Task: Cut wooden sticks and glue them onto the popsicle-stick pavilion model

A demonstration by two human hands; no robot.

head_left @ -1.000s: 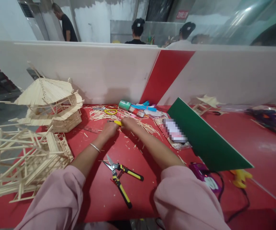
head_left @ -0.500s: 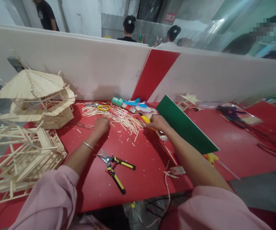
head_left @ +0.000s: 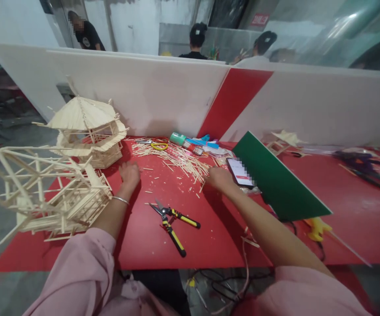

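Note:
My left hand (head_left: 130, 174) is low over the red table beside the stick pavilion (head_left: 91, 138), fingers a little apart, with nothing visible in them. My right hand (head_left: 219, 179) is at the right end of a pile of thin wooden sticks (head_left: 183, 162). Its fingers are curled down, and whatever they hold is hidden. Between my forearms lie yellow-and-black pruning shears (head_left: 170, 221) with their blades apart. A phone (head_left: 240, 171) with a lit screen is just right of my right hand, against a leaning green board (head_left: 275, 180).
An unroofed stick frame (head_left: 54, 193) stands at the left. Behind the pile are yellow-handled scissors (head_left: 159, 146) and a green can (head_left: 178, 139). A yellow glue gun (head_left: 317, 228) and a cable (head_left: 245, 259) are at the right. A white partition (head_left: 176, 96) closes the back; people are beyond it.
My left hand has moved left, away from the pile to beside the pavilion. The yellow thing at my right hand no longer shows, and the phone is now in sight. The view has turned left.

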